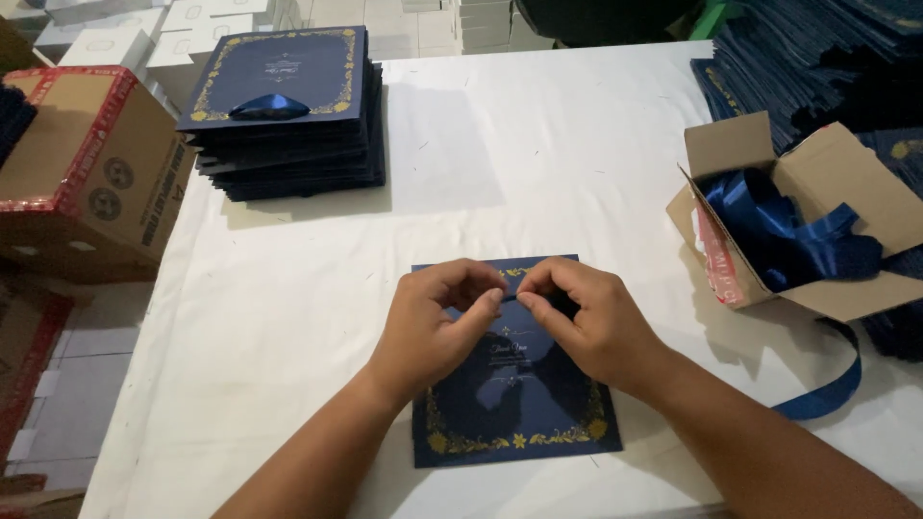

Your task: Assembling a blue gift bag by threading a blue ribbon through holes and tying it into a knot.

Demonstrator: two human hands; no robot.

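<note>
Where hands (pixel 510 317) pinch, navy card (pixel 514 423) half-covered, pinched item unclear

Both bare forearms reach in from the lower edge and converge toward the middle. The left hand (pixel 433 322) and right hand (pixel 582 322) meet knuckles up, fingers curled inward, their thumbs and forefingers pinched together tip to tip between the two hands
</note>
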